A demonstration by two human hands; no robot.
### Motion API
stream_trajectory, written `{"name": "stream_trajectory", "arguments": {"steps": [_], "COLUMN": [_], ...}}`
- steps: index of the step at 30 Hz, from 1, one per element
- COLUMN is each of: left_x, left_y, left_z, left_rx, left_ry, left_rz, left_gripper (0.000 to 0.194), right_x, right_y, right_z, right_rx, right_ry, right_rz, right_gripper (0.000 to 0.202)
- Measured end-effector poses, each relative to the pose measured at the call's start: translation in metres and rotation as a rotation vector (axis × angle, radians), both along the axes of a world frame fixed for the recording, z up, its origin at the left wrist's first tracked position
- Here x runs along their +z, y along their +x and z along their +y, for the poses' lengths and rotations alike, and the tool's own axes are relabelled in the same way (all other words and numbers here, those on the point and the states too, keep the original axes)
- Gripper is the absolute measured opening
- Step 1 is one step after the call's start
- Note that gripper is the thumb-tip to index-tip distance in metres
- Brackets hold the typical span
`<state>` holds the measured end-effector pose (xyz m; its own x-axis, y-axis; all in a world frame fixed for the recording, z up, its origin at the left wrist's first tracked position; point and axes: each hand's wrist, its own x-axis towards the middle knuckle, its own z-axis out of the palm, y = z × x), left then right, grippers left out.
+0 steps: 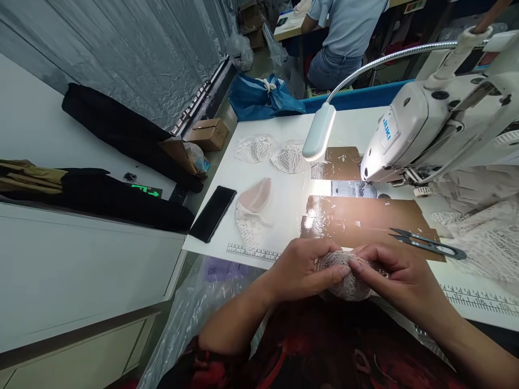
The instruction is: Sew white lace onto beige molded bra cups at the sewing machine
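Observation:
Both hands hold a pale lace bra cup (349, 289) at the front edge of the table, close to my body. My left hand (310, 270) grips its left side, thumb over the lace. With thumb and forefinger, my right hand (389, 267) pinches the upper edge of the cup; the other fingers are curled behind it. Thread snips (428, 244) lie on brown cardboard just beyond my right hand. A beige and lace cup piece (254, 208) rests on the table to the left, and two lace cups (290, 156) lie farther back.
A white JUKI sewing machine (405, 129) stands at the right, with a lamp (319, 132) on a bent neck. A black phone (213, 214) lies at the table's left edge. Lace fabric (486, 237) is heaped at right. A person (348, 32) sits beyond the table.

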<state>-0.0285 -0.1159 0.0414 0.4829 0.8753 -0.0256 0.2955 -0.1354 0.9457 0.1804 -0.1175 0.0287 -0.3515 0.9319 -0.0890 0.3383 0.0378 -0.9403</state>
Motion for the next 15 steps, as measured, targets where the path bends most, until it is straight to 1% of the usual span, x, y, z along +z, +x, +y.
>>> {"name": "stream_trajectory", "arguments": {"steps": [3,6,9,13,15], "left_x": [-0.006,-0.012,-0.016,-0.016,-0.014], "left_y": [0.004,0.008,0.013,0.016,0.014], "left_z": [0.001,0.001,0.001,0.003,0.005], "left_rx": [0.027,0.074,0.098,0.023,-0.024], "left_ry": [-0.079,-0.163,-0.192,-0.153,-0.182], "left_rz": [-0.092,-0.192,-0.217,-0.217,-0.232], "left_gripper": [0.024,0.023,0.023,0.022,0.022], "right_x": [-0.004,-0.008,-0.009,-0.005,-0.002], "right_y": [0.002,0.007,0.011,0.012,0.013], "right_z": [0.002,0.005,0.010,0.013,0.013], "right_rx": [0.006,0.021,0.055,0.099,0.091], "right_ry": [-0.014,-0.038,-0.068,-0.051,-0.054], "right_rz": [-0.018,-0.008,0.019,-0.020,-0.020], "right_gripper": [0.030,0.026,0.030,0.030,0.029]}}
